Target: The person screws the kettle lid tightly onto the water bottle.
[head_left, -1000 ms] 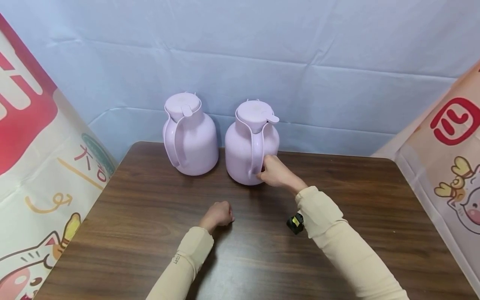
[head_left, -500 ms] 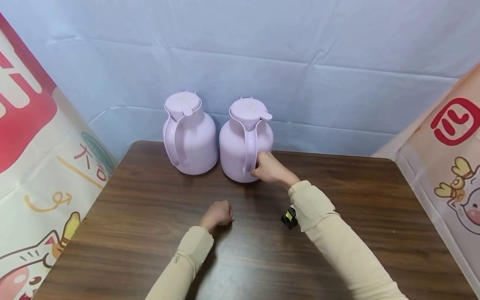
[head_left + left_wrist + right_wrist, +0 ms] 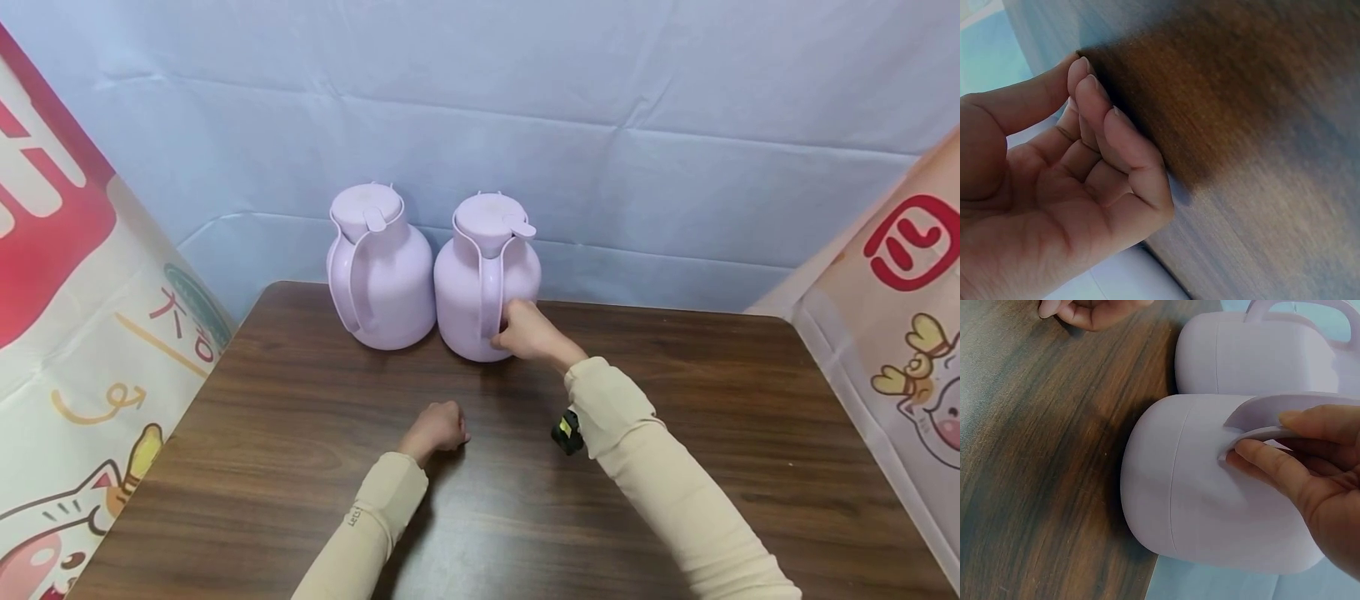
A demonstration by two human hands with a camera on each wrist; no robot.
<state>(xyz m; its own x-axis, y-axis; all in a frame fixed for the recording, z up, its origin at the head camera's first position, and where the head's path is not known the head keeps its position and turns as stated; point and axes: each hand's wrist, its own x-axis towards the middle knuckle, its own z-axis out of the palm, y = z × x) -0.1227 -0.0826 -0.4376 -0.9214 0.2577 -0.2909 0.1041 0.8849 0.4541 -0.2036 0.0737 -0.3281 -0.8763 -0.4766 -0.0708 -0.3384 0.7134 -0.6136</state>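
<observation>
Two pale lilac thermos jugs with round lids stand upright side by side near the back edge of the table. On the right-hand thermos jug [image 3: 459, 292], my right hand [image 3: 531, 332] grips the lower part of the handle [image 3: 1266, 433], thumb and fingers pinching it. The left-hand thermos jug [image 3: 397, 287] stands against it or almost so; I cannot tell whether they touch. Its lid tab points toward its handle, while the other's points off to the right. My left hand [image 3: 437, 427] rests on the tabletop in front, fingers loosely curled, holding nothing [image 3: 1085, 181].
The brown wooden table [image 3: 675, 500] has rounded back corners. Behind it hangs a pale blue cloth [image 3: 675, 208], close to the jugs. Printed cloths with cartoon figures flank both sides. A small black device [image 3: 567, 432] sits at the right wrist.
The right-hand thermos jug has slid left along the table in my right hand's grip, closing the gap to the other jug. My left hand and the left-hand jug have stayed put.
</observation>
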